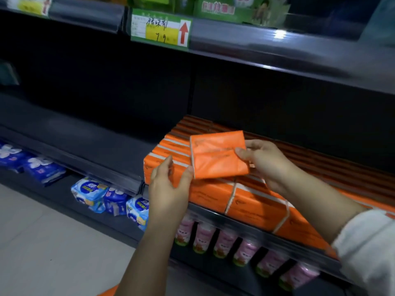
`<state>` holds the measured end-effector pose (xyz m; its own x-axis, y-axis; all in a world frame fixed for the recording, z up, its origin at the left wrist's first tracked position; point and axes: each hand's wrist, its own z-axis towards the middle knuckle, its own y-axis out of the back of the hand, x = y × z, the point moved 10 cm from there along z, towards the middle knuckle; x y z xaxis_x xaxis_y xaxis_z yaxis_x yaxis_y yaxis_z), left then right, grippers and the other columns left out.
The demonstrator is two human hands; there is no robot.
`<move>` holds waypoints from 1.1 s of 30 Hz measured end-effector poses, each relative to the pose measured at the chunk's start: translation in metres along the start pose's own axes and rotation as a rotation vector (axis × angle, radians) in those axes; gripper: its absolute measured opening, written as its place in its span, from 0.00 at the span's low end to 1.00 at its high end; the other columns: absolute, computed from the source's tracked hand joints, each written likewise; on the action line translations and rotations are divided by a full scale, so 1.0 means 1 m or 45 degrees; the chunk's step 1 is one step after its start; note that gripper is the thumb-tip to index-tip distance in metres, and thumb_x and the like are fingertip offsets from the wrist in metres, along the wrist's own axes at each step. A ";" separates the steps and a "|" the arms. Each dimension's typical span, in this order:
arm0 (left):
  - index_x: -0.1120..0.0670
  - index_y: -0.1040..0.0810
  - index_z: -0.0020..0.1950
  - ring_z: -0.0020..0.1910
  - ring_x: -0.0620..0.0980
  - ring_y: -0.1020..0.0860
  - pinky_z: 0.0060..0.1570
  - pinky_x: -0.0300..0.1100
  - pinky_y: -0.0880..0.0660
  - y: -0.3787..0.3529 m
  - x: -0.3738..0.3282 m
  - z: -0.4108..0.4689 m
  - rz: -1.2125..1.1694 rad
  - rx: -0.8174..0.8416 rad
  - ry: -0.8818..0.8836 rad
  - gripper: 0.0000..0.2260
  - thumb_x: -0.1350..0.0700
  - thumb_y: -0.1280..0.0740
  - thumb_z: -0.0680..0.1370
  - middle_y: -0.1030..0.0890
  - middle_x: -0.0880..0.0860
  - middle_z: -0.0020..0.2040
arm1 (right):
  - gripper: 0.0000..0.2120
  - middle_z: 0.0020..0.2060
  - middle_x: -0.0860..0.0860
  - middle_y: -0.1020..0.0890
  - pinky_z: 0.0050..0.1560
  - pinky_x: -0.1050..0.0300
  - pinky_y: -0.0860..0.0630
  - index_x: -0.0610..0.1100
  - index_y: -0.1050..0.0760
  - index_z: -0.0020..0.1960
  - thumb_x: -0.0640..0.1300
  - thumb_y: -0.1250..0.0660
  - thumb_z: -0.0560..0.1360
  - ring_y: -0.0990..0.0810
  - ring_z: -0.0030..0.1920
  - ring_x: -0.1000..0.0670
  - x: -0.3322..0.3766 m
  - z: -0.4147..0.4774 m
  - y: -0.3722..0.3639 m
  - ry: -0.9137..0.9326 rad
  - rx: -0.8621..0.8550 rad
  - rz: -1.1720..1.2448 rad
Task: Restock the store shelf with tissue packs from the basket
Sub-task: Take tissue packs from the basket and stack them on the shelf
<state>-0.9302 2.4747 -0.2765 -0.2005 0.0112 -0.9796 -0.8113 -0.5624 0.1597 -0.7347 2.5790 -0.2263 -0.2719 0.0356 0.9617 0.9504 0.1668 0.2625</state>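
Nearest, at the bottom edge, an orange sliver (109, 291) shows that may be the basket; I cannot tell. The main risk sits at the front of the shelf (89, 133). The orange stacked packs (252, 201) reach its near lip and their wrap looks slick. A pack set down crooked or too far forward could slide off onto the pink bottles (224, 240) on the level below. A one-sided hold could also let the soft pack sag and twist, so that it lands askew and pushes its neighbours out of line.

The left hand (168, 184) is fairly wide, its fingers nearly straight and spread from the thumb. The thumb tip touches the near left corner of the tissue pack (218, 154), steadying it without clasping. The right hand (265, 161), coming from a white sleeve (367, 248), pinches the pack's right edge with the thumb on top and the fingers beneath, and seems to bear the weight. The pack hangs tilted just above the stack, towards its left end, not yet resting there.

Farther left the shelf is bare and dark, with blue-and-white packets (89, 193) below it. Farthest, on the upper rail, hangs a green and yellow price tag (160, 28).
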 end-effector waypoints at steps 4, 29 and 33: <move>0.51 0.33 0.71 0.66 0.47 0.33 0.61 0.39 0.37 0.002 0.011 0.008 0.176 -0.083 0.014 0.23 0.48 0.35 0.77 0.32 0.48 0.68 | 0.12 0.47 0.42 0.18 0.47 0.47 0.19 0.38 0.24 0.55 0.41 0.31 0.74 0.18 0.45 0.45 -0.029 0.038 0.001 -0.270 -0.163 0.247; 0.57 0.24 0.65 0.66 0.52 0.37 0.58 0.40 0.42 -0.027 0.012 0.018 0.682 -0.061 -0.370 0.23 0.54 0.26 0.71 0.29 0.53 0.66 | 0.14 0.46 0.48 0.22 0.54 0.53 0.26 0.43 0.28 0.59 0.46 0.34 0.76 0.23 0.50 0.49 -0.040 0.097 -0.034 -0.378 -0.129 0.167; 0.56 0.25 0.65 0.67 0.53 0.39 0.61 0.49 0.36 -0.030 0.008 0.013 0.724 -0.032 -0.377 0.23 0.56 0.26 0.71 0.30 0.54 0.67 | 0.05 0.39 0.48 0.21 0.53 0.52 0.23 0.42 0.23 0.48 0.42 0.33 0.75 0.22 0.40 0.51 -0.039 0.059 0.004 -0.256 -0.196 0.110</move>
<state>-0.9143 2.5027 -0.2878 -0.7421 -0.0687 -0.6668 -0.5210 -0.5668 0.6382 -0.7296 2.6368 -0.2674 -0.1990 0.2406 0.9500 0.9789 0.0033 0.2042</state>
